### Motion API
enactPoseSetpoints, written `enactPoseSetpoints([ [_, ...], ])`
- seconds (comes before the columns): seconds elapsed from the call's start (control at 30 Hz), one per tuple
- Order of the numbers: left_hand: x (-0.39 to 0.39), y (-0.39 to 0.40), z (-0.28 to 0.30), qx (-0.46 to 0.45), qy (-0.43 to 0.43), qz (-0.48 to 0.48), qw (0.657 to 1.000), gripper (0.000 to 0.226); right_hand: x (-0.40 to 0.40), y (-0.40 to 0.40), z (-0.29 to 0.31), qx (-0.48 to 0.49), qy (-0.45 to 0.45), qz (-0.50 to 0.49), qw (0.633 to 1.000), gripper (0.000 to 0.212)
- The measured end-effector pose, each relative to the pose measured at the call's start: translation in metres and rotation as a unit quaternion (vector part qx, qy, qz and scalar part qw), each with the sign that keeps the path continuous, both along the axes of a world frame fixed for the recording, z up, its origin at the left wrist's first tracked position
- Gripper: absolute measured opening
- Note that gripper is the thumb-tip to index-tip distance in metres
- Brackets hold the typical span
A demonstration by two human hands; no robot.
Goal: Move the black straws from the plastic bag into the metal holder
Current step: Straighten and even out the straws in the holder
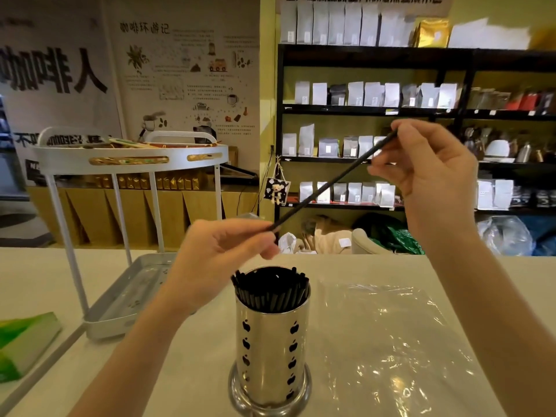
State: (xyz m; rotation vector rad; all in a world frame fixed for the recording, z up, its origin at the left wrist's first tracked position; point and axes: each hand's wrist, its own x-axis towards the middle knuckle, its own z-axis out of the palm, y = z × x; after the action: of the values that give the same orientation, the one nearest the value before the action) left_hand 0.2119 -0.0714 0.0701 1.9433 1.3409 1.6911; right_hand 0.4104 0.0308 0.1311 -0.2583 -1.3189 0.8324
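A shiny metal holder (270,350) with apple-shaped cutouts stands on the table in front of me, filled with several black straws (270,291). Above it a single black straw (331,183) slants up to the right. My left hand (222,251) pinches its lower end just over the holder. My right hand (427,167) pinches its upper end. The clear plastic bag (388,335) lies flat on the table right of the holder, and I see no straws in it.
A white two-tier rack (129,158) stands at the left, its grey bottom tray (126,299) beside my left forearm. A green and white box (24,341) lies at the left edge. Black shelves with bags (373,109) stand beyond the table.
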Motion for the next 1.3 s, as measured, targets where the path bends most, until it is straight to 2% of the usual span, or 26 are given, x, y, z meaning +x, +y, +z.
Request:
enactPoseSetpoints([
  [0.1, -0.011, -0.005, 0.011, 0.065, -0.087, 0.049, 0.993, 0.014, 0.000, 0.004, -0.024, -0.054, -0.028, 0.013, 0.998, 0.014],
  [0.23, -0.023, -0.006, 0.024, 0.145, -0.177, 0.119, 0.966, 0.020, -0.014, 0.003, -0.070, -0.073, -0.151, 0.015, 0.986, 0.014],
  [0.33, -0.023, -0.004, 0.033, 0.195, -0.143, 0.176, 0.954, 0.030, -0.028, 0.001, -0.096, -0.053, -0.243, 0.037, 0.968, 0.018],
  [0.47, -0.019, -0.005, 0.036, 0.195, -0.039, 0.183, 0.963, 0.039, -0.036, 0.000, -0.109, -0.028, -0.346, 0.035, 0.937, 0.016],
  [0.57, -0.013, -0.007, 0.028, 0.150, 0.041, 0.156, 0.975, 0.040, -0.034, -0.003, -0.109, -0.018, -0.332, 0.049, 0.942, 0.017],
  [0.67, -0.007, -0.005, 0.014, 0.104, 0.082, 0.125, 0.983, 0.031, -0.027, -0.008, -0.108, 0.002, -0.300, 0.076, 0.951, 0.014],
  [0.83, -0.004, 0.002, -0.010, 0.038, 0.138, 0.102, 0.984, 0.024, -0.020, -0.016, -0.116, 0.107, -0.335, 0.002, 0.936, 0.036],
  [1.0, -0.002, 0.011, -0.031, -0.002, 0.210, 0.100, 0.973, 0.022, -0.021, -0.017, -0.127, 0.136, -0.329, -0.024, 0.934, 0.037],
  [1.2, 0.001, 0.010, -0.043, -0.007, 0.162, 0.099, 0.982, 0.039, -0.023, -0.019, -0.128, 0.112, -0.307, -0.009, 0.945, 0.026],
  [1.3, 0.003, 0.008, -0.045, -0.017, 0.154, 0.087, 0.984, 0.041, -0.025, -0.019, -0.128, 0.091, -0.302, 0.004, 0.949, 0.020],
])
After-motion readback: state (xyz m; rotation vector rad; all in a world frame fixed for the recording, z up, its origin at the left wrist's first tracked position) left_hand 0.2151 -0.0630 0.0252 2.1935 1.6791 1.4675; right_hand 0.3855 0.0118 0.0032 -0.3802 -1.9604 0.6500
